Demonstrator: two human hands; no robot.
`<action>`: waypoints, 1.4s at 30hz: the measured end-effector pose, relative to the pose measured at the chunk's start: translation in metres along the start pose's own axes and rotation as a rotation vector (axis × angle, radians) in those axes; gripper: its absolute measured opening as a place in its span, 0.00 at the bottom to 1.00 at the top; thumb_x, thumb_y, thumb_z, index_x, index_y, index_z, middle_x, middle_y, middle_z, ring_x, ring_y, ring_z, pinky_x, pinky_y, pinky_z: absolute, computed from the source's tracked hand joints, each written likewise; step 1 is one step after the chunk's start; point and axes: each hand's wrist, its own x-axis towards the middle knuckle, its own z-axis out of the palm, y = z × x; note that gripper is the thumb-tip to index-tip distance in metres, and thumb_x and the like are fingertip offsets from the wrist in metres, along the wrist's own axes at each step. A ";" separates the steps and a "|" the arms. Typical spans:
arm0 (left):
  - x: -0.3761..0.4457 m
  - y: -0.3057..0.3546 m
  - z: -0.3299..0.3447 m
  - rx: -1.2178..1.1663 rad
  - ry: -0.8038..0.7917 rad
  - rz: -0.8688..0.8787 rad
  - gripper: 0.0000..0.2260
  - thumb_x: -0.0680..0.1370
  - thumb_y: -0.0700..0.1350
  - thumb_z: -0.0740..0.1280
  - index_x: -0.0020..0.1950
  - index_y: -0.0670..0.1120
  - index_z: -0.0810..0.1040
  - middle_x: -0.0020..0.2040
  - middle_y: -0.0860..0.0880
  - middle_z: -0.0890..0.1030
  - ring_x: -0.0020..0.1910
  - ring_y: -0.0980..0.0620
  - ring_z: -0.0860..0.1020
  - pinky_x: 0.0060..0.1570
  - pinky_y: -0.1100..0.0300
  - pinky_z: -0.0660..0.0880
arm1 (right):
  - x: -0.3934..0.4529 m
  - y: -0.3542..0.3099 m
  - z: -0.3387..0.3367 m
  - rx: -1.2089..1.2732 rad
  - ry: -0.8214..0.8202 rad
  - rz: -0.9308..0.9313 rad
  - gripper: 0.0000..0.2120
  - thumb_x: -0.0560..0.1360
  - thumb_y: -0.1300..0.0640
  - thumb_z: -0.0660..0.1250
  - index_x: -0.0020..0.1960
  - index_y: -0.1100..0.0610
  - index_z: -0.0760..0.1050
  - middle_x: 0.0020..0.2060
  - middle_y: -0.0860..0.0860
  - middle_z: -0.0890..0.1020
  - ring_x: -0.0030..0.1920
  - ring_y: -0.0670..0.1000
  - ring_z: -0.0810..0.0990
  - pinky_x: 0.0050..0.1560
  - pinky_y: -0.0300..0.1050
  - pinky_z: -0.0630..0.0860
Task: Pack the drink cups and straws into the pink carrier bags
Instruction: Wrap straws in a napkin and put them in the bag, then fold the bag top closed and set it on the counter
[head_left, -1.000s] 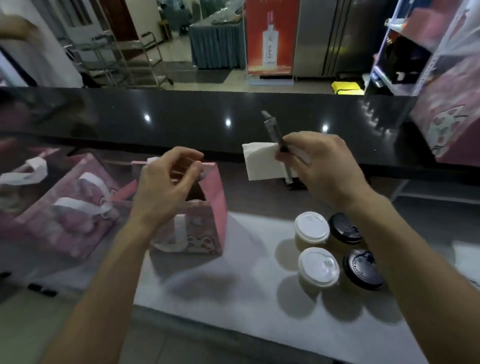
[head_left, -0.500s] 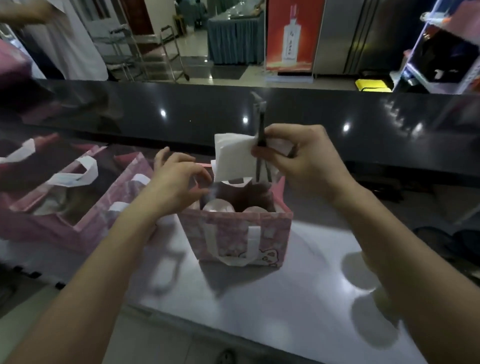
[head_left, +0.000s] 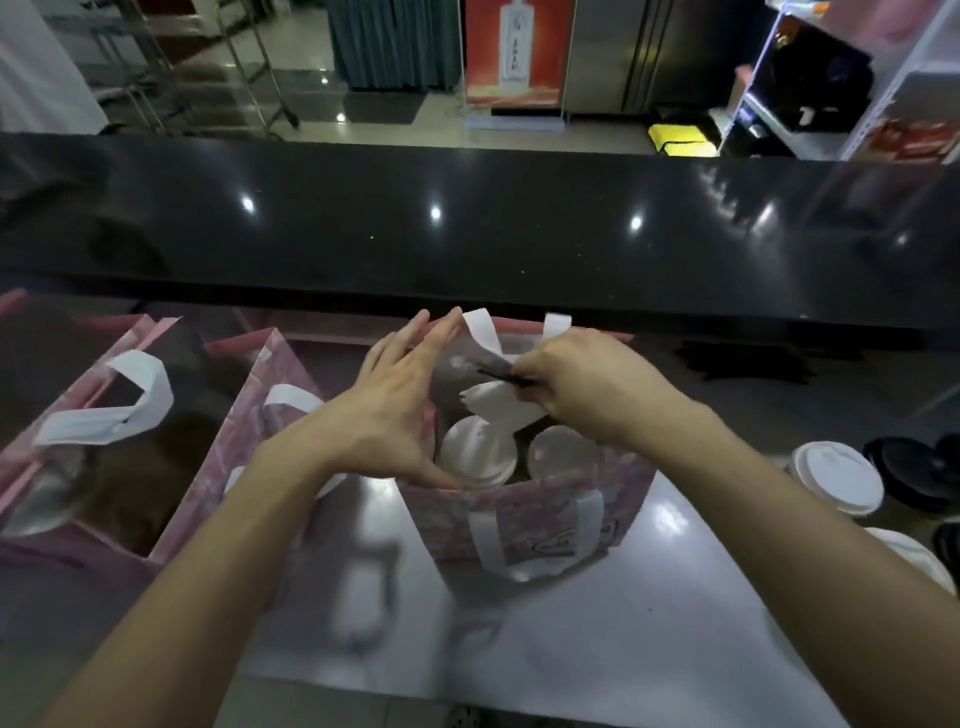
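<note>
At far left, two open pink patterned carrier bags with white ribbon handles (head_left: 104, 410) are standing side by side on the pale grey worktop (head_left: 649, 634), their contents too dim to identify. Just right of them, the left hand (head_left: 395, 410) is resting against the left wall of a third pink patterned carrier bag (head_left: 540, 525), fingers straight and slightly spread, thumb reaching down to the near rim; it is gripping nothing. Inside this bag, two cups with white plastic lids (head_left: 478, 449) are sitting upright, side by side. Above them, the right hand (head_left: 587, 384) is hovering over the bag's mouth, fingers curled and pinching a folded white paper napkin (head_left: 498, 405) together with thin dark wrapped straws (head_left: 506, 378). The napkin's lower edge is lying over the left lid. At far right, further white-lidded cups (head_left: 836, 478) and black-lidded cups (head_left: 914, 467) are standing on the worktop, outside the bags. Behind everything, a glossy black raised counter (head_left: 467, 234) is running across the view.
</note>
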 end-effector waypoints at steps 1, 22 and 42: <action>-0.002 -0.001 0.002 -0.001 0.008 0.007 0.76 0.55 0.76 0.78 0.88 0.59 0.33 0.88 0.61 0.37 0.86 0.57 0.31 0.87 0.43 0.45 | 0.008 -0.003 0.004 -0.096 -0.027 -0.021 0.10 0.84 0.54 0.67 0.62 0.50 0.84 0.50 0.53 0.85 0.50 0.57 0.83 0.42 0.49 0.71; -0.002 -0.009 0.007 0.056 0.189 0.097 0.65 0.64 0.68 0.83 0.90 0.50 0.50 0.89 0.53 0.54 0.88 0.56 0.38 0.87 0.41 0.41 | 0.007 0.002 0.020 0.046 -0.037 -0.002 0.08 0.82 0.49 0.66 0.57 0.50 0.81 0.50 0.50 0.86 0.48 0.55 0.83 0.46 0.54 0.81; -0.016 -0.066 0.072 -0.459 0.166 -0.049 0.64 0.55 0.66 0.90 0.78 0.65 0.50 0.80 0.74 0.52 0.82 0.74 0.53 0.84 0.43 0.64 | -0.096 0.103 0.079 0.969 -0.163 0.289 0.44 0.56 0.33 0.82 0.68 0.43 0.73 0.85 0.34 0.48 0.84 0.55 0.58 0.79 0.64 0.70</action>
